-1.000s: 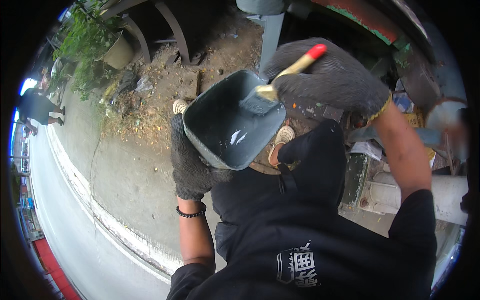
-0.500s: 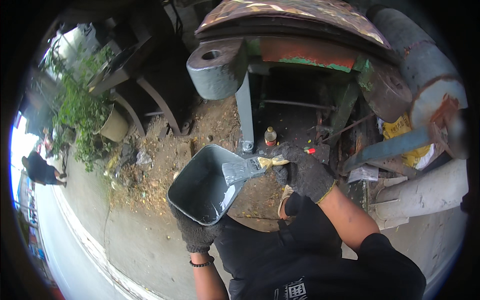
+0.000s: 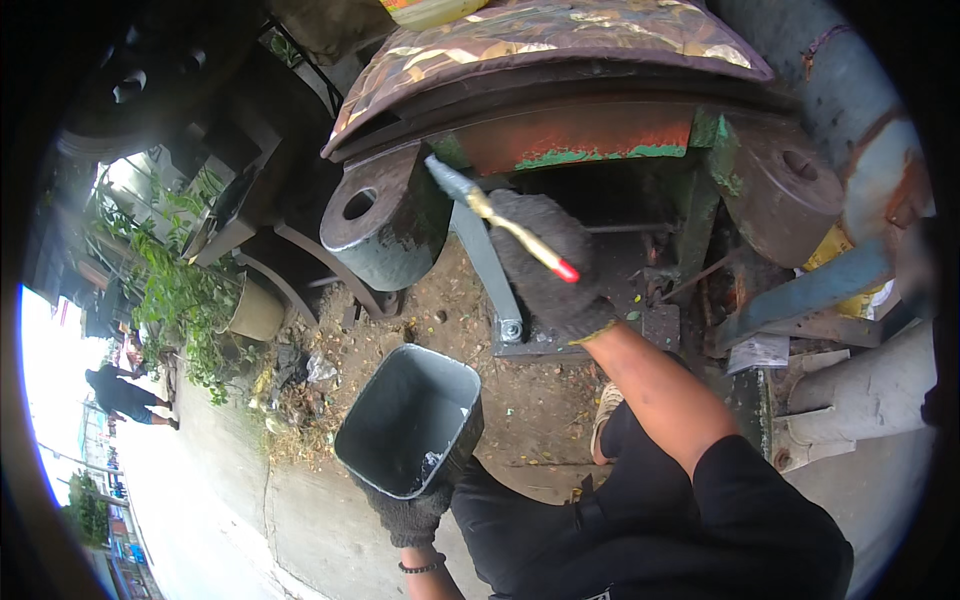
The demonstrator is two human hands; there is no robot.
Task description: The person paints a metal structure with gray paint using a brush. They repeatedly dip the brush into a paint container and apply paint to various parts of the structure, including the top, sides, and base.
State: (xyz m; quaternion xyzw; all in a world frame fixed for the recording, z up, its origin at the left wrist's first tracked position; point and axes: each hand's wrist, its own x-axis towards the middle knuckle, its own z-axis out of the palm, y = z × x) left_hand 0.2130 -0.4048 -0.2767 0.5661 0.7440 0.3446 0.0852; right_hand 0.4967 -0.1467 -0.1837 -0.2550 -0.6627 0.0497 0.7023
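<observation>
My right hand (image 3: 548, 262), in a dark grey knit glove, is closed round the handle of a paintbrush (image 3: 512, 228) with a red tip. Grey paint coats its bristles, which are at the inner side of a thick metal lug (image 3: 385, 225) with a round hole; whether they touch is hard to tell. The lug is partly grey, with a dark brown top. In my gloved left hand (image 3: 408, 512) is a squarish paint container (image 3: 410, 425), tilted toward me, grey inside with some paint at the bottom. That hand's fingers are mostly hidden beneath it.
Between two lugs runs a crossbeam (image 3: 590, 140) in worn red and green, under a patterned cushion (image 3: 570, 35). A grey strut (image 3: 487, 265) stands below. Potted plant (image 3: 250, 305) at left, bluish bar (image 3: 800, 295) and large pipe (image 3: 870, 375) at right. A person (image 3: 130, 395) is at far left.
My right hand has carried the paintbrush from the container up and forward to the lug. The container in my left hand has dropped lower in view.
</observation>
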